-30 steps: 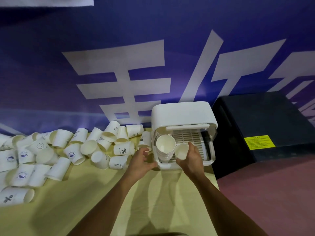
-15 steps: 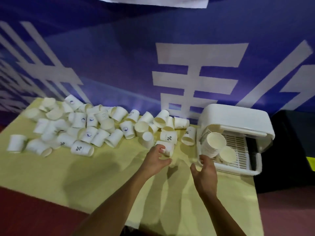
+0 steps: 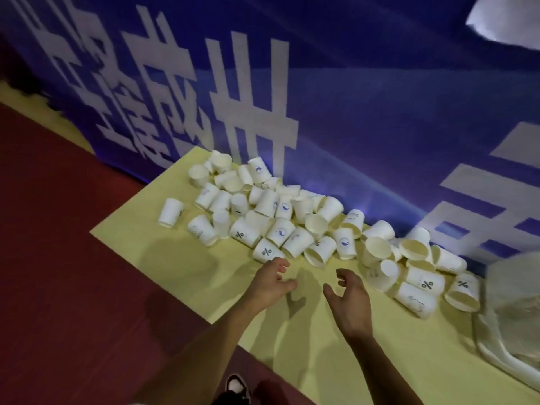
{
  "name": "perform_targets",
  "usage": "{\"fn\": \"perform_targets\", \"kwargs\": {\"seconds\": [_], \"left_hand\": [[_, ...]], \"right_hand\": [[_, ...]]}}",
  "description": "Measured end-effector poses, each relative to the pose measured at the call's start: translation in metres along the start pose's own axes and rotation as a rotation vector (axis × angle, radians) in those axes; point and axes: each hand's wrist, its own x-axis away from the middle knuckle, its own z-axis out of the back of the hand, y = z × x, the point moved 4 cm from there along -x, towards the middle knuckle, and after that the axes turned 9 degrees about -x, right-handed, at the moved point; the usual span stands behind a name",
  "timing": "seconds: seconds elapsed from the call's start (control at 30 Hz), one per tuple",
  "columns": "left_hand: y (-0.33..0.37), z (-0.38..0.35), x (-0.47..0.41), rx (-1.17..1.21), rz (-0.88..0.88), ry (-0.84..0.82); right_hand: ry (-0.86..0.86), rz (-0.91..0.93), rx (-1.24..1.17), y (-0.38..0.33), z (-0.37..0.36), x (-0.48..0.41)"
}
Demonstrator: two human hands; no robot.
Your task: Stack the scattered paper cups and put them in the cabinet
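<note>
Several white paper cups (image 3: 295,226) lie scattered in a heap along the back of the yellow table (image 3: 163,252), most on their sides, some printed with a percent sign. My left hand (image 3: 270,280) hovers just in front of a percent-marked cup (image 3: 267,252), fingers loosely spread and holding nothing. My right hand (image 3: 349,298) hangs over bare tabletop to the right, fingers relaxed and curved, also holding nothing. The white cabinet (image 3: 514,314) shows blurred at the far right edge; its inside is hard to make out.
A blue banner (image 3: 350,97) with large white characters hangs right behind the cups. The table's left and front edges drop to a dark red floor (image 3: 73,258). A shoe (image 3: 236,385) shows below the front edge.
The view has swung left, away from the cabinet, toward the cup heap. My right hand let go of a cup inside the cabinet and both hands, now holding nothing, came over to the heap's front.
</note>
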Motion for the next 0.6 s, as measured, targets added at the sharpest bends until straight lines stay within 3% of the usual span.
{"fn": "perform_targets", "kwargs": {"seconds": [0.4,0.6], "left_hand": [[-0.113,0.147,0.019,0.080,0.177,0.325],[-0.172,0.204,0.007,0.157,0.295,0.429]], "right_hand": [[-0.375,0.230,0.071,-0.119,-0.176,-0.036],[-0.474,0.256,0.149,-0.154,-0.265,-0.053]]}}
